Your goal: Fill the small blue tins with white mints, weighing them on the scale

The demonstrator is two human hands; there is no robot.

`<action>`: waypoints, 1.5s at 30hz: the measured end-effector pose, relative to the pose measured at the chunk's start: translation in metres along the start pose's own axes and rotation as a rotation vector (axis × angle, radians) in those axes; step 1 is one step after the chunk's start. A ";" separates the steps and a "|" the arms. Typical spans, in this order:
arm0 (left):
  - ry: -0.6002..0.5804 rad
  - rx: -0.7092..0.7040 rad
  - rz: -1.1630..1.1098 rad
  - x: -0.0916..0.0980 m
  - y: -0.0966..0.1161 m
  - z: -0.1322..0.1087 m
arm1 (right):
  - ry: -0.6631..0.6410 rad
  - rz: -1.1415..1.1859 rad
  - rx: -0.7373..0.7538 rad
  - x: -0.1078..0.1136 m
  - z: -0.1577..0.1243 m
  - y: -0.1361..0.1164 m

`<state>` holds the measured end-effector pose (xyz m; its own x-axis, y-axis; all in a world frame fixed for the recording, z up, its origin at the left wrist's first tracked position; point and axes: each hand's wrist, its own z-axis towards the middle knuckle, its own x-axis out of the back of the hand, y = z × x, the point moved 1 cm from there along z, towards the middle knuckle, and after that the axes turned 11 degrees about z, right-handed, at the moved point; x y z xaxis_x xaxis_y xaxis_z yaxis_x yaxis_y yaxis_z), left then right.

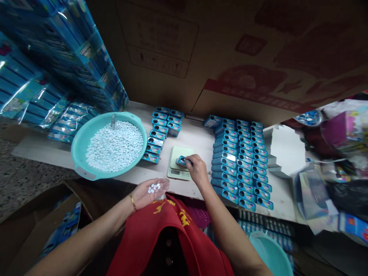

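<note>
On its upturned palm my left hand (150, 191) carries a small heap of white tablets (154, 188), fingers stretched out and not curled over them. A pale green kitchen scale (175, 174) stands on the table ahead of it. One small blue box (181, 160) with an opening in its top is on the scale's plate. My right hand (197, 167) has its fingers pinched together at that box's right end; what sits between the fingertips is hidden. Left of the scale, a turquoise basin (77, 149) holds many white tablets (115, 149) and a clear scoop (113, 122).
Blue boxes (156, 134) stand in two short columns beside the basin. More boxes (241, 165) fill several rows on the right. A large cardboard carton (172, 46) walls off the back. Wrapped blue packs (86, 53) are stacked at left; a second basin (270, 253) is low at right.
</note>
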<state>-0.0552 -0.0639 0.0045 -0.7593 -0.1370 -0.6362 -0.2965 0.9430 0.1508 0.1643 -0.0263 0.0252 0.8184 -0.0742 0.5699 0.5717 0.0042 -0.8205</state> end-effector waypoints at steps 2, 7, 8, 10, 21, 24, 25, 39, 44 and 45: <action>0.010 -0.001 0.007 0.000 0.000 0.000 | 0.032 0.048 0.004 0.003 -0.001 0.000; 0.013 0.009 0.020 -0.001 0.000 0.000 | 0.123 0.223 -0.061 0.017 -0.009 0.001; 0.011 0.009 0.021 -0.002 0.000 0.000 | 0.154 0.260 -0.084 0.020 -0.011 0.003; 0.010 0.007 0.027 -0.002 0.000 0.001 | 0.209 0.338 -0.139 0.026 -0.016 0.008; -0.007 -0.002 0.054 0.001 -0.002 0.004 | 0.249 0.494 -0.238 0.026 -0.023 0.014; -0.012 0.001 0.044 0.001 -0.002 0.004 | 0.227 0.488 -0.249 0.023 -0.023 0.013; -0.015 0.003 0.042 0.001 -0.002 0.004 | 0.217 0.488 -0.249 0.022 -0.022 0.012; -0.018 -0.009 0.013 0.004 -0.003 0.002 | 0.121 0.258 -0.039 -0.003 -0.002 0.003; -0.029 -0.006 0.002 0.007 -0.003 0.002 | 0.138 0.302 -0.087 -0.005 -0.002 0.007; -0.030 -0.007 0.003 0.007 -0.003 0.002 | 0.145 0.326 -0.109 -0.005 -0.003 0.008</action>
<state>-0.0586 -0.0675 -0.0024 -0.7427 -0.1251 -0.6578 -0.2982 0.9414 0.1576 0.1649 -0.0287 0.0153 0.9351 -0.2271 0.2720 0.2667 -0.0543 -0.9622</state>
